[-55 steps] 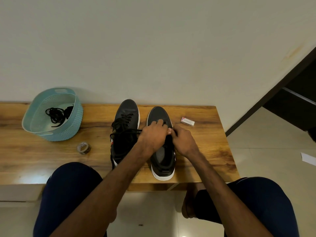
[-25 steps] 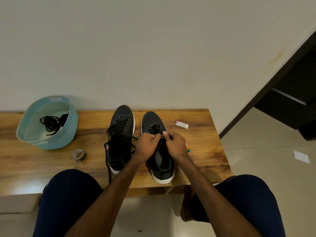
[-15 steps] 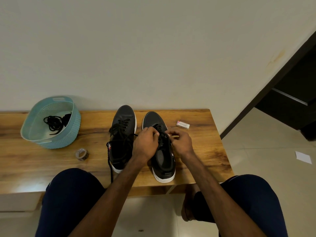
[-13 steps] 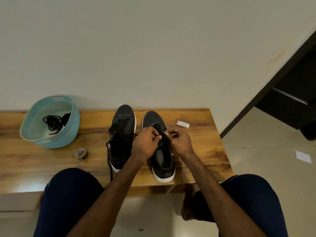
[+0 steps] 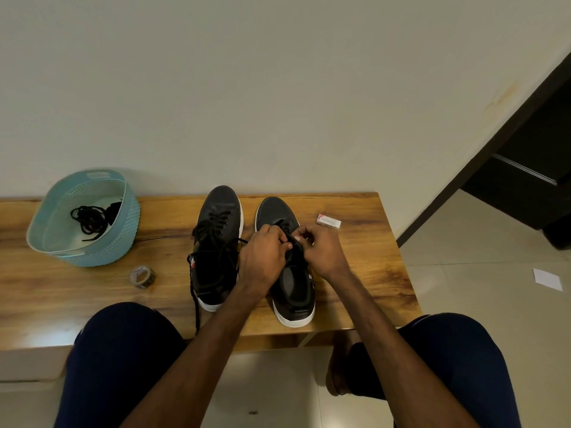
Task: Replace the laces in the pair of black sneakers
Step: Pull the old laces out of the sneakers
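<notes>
Two black sneakers with white soles stand side by side on a wooden bench (image 5: 364, 273), toes toward the wall. The left sneaker (image 5: 217, 239) is laced, and one loose lace end (image 5: 194, 301) hangs over the bench's front edge. My left hand (image 5: 265, 257) and my right hand (image 5: 321, 251) meet over the tongue of the right sneaker (image 5: 290, 291), each pinching its black lace (image 5: 292, 239) at the upper eyelets. My fingers hide most of that lace.
A light blue basket (image 5: 102, 251) at the bench's left holds a bundle of black laces (image 5: 88, 219). A small tape roll (image 5: 142, 275) lies in front of it. A small white box (image 5: 328, 222) lies right of the shoes. My knees are below the bench edge.
My hands have stayed on the right sneaker's lacing, working from near the toe eyelets back toward the tongue. The view shifted slightly; both shoes kept their places.
</notes>
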`<state>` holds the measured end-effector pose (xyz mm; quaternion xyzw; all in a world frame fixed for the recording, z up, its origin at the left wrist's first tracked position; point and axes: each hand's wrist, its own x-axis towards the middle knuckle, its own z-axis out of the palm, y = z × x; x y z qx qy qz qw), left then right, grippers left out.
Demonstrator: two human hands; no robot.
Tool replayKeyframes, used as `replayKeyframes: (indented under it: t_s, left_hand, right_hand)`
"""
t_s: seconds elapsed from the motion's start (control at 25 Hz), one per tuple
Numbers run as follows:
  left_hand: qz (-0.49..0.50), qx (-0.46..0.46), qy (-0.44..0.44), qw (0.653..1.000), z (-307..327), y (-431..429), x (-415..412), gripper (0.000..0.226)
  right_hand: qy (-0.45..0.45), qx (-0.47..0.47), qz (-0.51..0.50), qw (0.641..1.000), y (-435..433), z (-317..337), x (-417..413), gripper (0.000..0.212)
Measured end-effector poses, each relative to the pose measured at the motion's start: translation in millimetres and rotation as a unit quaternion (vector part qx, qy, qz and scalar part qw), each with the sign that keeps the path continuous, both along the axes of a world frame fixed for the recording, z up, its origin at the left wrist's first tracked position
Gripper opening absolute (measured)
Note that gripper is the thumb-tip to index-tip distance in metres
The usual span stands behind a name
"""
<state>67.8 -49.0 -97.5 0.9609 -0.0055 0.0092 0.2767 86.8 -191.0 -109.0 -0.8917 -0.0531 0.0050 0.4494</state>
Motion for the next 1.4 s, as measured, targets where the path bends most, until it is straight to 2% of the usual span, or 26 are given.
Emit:
replayKeyframes:
  t_s: [0.12, 0.2, 0.28, 0.44, 0.56, 0.68, 0.8, 0.92, 1.08, 1.28, 1.4]
  left_hand:
    - [-0.022, -0.001, -0.003, 1.000, -2, 0, 1, 0.007]
    - [-0.034, 0.016, -0.002, 0.999, -3, -3, 1, 0.002]
    - [-0.029, 0.023, 0.012, 0.999, -4, -6, 0, 0.008]
    - [-0.024, 0.017, 0.047, 0.998, -3, -14, -2, 0.013]
    - [-0.029, -0.013, 0.048, 0.998, -4, -13, -1, 0.013]
    - [-0.022, -0.053, 0.045, 0.997, -11, -9, 0, 0.023]
    - [-0.050, -0.052, 0.075, 0.995, -15, -6, 6, 0.034]
    - [-0.082, -0.097, 0.105, 0.986, -15, -1, 11, 0.043]
    - [-0.099, -0.088, 0.122, 0.984, -12, -1, 5, 0.043]
    - [-0.152, -0.093, 0.120, 0.977, -6, -9, -21, 0.035]
    - [-0.161, -0.082, 0.092, 0.979, -12, -4, -40, 0.035]
  right_hand:
    - [0.007, -0.002, 0.011, 1.000, -2, 5, 1, 0.011]
    - [0.012, -0.023, 0.021, 0.999, -3, 12, 3, 0.021]
    - [0.024, -0.084, 0.042, 0.995, -1, 18, 3, 0.030]
    - [0.005, -0.209, 0.023, 0.978, 8, 19, 3, 0.021]
    - [0.013, -0.257, 0.003, 0.966, 18, 16, 0, 0.030]
    - [0.080, -0.227, 0.007, 0.971, 19, 7, -4, 0.045]
    - [0.118, -0.165, -0.019, 0.979, 16, 3, -2, 0.039]
    - [0.146, -0.125, -0.056, 0.980, 17, -2, 1, 0.033]
    - [0.190, -0.100, -0.087, 0.973, 20, -10, 7, 0.036]
    - [0.195, -0.084, -0.128, 0.969, 10, -17, 20, 0.036]
    - [0.196, -0.096, -0.088, 0.972, -3, -6, 28, 0.041]
